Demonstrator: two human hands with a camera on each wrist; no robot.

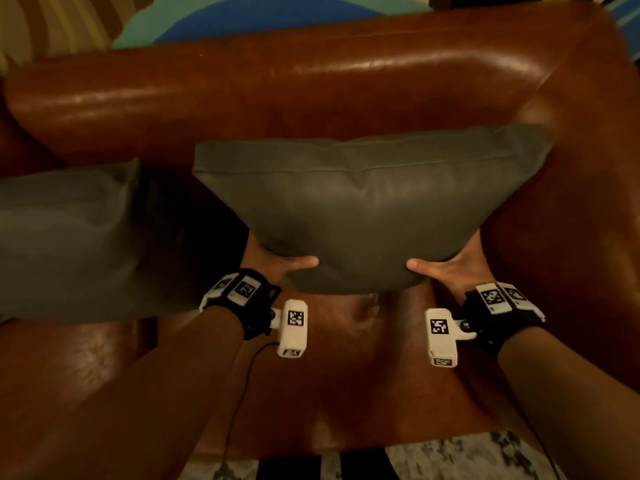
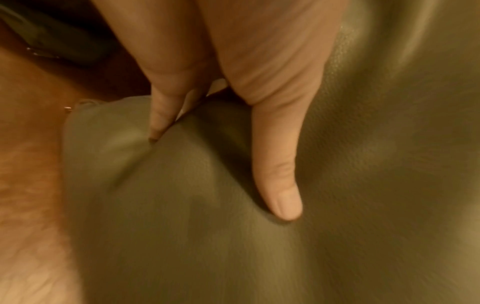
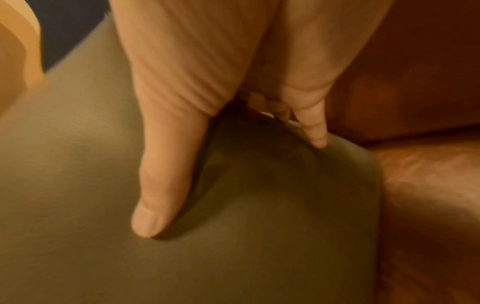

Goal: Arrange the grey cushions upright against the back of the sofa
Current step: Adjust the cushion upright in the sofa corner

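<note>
A grey cushion (image 1: 360, 209) is held above the seat of the brown leather sofa (image 1: 311, 91), tilted toward the backrest at the right end. My left hand (image 1: 277, 261) grips its lower left corner, thumb on the front face and fingers behind. My right hand (image 1: 446, 265) grips the lower right corner the same way. The left wrist view shows the cushion (image 2: 233, 226) under my left hand (image 2: 228, 127). In the right wrist view my right hand (image 3: 228, 164) clasps the cushion (image 3: 259, 236). A second grey cushion (image 1: 65, 237) lies on the seat at the left.
The sofa's right armrest (image 1: 588, 202) rises close beside the held cushion. Bare seat leather (image 1: 346, 375) shows below my wrists. A patterned rug (image 1: 450, 459) lies in front of the sofa, and a blue and teal rug (image 1: 259, 19) lies behind the backrest.
</note>
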